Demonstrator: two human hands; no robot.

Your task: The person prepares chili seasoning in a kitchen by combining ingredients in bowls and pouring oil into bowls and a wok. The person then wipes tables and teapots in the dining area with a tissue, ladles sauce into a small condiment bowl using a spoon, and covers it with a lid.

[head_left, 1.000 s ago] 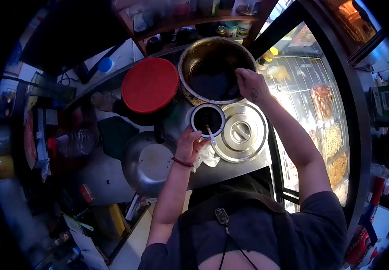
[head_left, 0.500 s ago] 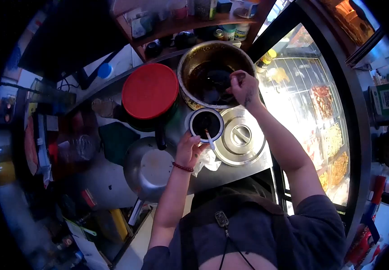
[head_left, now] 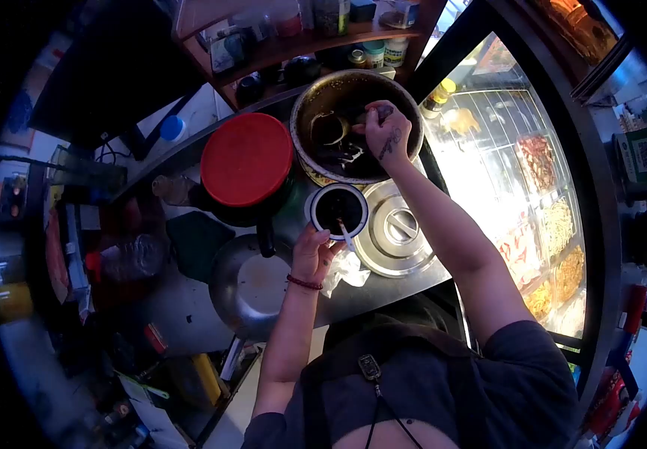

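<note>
My left hand (head_left: 313, 256) is wrapped round the lower side of a white, dark-rimmed cup (head_left: 364, 217). Dark liquid (head_left: 332, 206) stands in the cup, and a white-handled spoon (head_left: 348, 238) leans over its rim. Above it, my right hand (head_left: 389, 133) closes on the handle of a ladle (head_left: 329, 129) inside a large metal pot (head_left: 305, 97). Dark liquid lies at the pot's bottom; the ladle's bowl is raised toward the pot's left side, its contents too dark to make out. The cup is just below the pot's near rim.
A red lid (head_left: 247, 159) tops a pot left of the big one. A steel pot lid (head_left: 392, 243) lies right of the cup, a pan (head_left: 252, 280) at lower left. A lit glass display case (head_left: 514, 202) borders the right; a wooden shelf (head_left: 301, 51) stands behind.
My right hand has moved left and slightly up over the pot, and the ladle's bowl now shows above the liquid. My left hand and the cup have barely shifted.
</note>
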